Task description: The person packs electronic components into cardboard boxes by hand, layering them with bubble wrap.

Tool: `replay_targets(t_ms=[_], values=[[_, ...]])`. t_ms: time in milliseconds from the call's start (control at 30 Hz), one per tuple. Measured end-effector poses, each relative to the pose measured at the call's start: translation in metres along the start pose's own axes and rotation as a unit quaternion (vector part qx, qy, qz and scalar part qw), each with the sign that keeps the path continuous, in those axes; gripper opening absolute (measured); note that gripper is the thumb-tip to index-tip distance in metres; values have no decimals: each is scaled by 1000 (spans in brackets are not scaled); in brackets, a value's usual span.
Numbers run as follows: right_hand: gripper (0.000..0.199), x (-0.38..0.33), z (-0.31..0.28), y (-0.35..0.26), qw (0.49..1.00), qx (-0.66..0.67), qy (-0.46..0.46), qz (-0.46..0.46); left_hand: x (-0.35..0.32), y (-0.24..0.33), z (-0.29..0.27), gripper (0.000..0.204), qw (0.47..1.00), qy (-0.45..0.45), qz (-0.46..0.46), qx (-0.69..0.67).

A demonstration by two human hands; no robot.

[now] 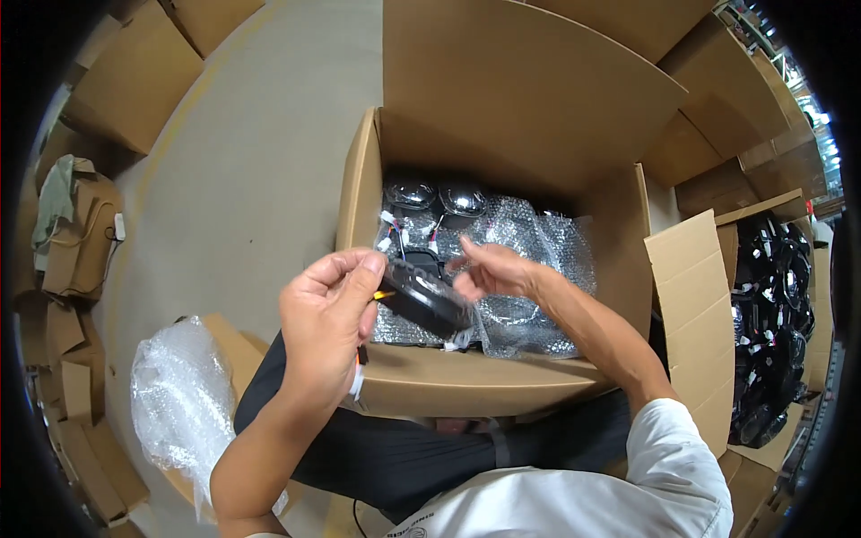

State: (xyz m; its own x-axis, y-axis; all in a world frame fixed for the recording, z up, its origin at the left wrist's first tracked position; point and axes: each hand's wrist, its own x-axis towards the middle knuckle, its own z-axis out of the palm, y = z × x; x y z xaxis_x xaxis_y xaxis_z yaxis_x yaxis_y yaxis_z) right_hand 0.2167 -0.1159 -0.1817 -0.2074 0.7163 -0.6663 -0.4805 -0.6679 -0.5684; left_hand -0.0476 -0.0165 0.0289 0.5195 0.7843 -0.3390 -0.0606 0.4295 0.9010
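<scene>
Over the near edge of a large cardboard box (502,386), my left hand (327,300) pinches the left end of a black, rounded lamp (426,305). Its wires run down past my palm to a white connector (357,384). Close to the lamp's right end is my right hand (491,269), fingers apart and slightly blurred, with nothing visible in it. Inside the box, two shiny clear-fronted lamps (463,200) sit at the far left. Wires with white plugs (391,235) lie in front of them. Clear bubble wrap (529,296) covers the layer around and below.
Crumpled bubble wrap (184,386) rests on cardboard at the lower left. To the right, an open carton holds several black lamps (773,314), beside an upright cardboard flap (691,332). Tall box flaps (520,81) rise at the far side. More cartons (134,85) line the left.
</scene>
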Motion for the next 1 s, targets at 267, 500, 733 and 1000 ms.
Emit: replay_targets(t_ms=[267, 500, 733, 1000], values=[[44, -75, 126, -24, 963, 220, -50, -144, -21, -35, 18, 18, 942, -139, 221, 211], [31, -33, -77, -35, 913, 170, 277, -245, -22, -24, 21, 58, 850, -183, 198, 452], [59, 28, -171, -15, 790, -108, 475, -372, 15, -29, 23, 50, 828, -240, 152, 483], [43, 26, -86, -31, 476, -506, 593, -407, 31, -9, 16, 48, 773, -186, 233, 560]])
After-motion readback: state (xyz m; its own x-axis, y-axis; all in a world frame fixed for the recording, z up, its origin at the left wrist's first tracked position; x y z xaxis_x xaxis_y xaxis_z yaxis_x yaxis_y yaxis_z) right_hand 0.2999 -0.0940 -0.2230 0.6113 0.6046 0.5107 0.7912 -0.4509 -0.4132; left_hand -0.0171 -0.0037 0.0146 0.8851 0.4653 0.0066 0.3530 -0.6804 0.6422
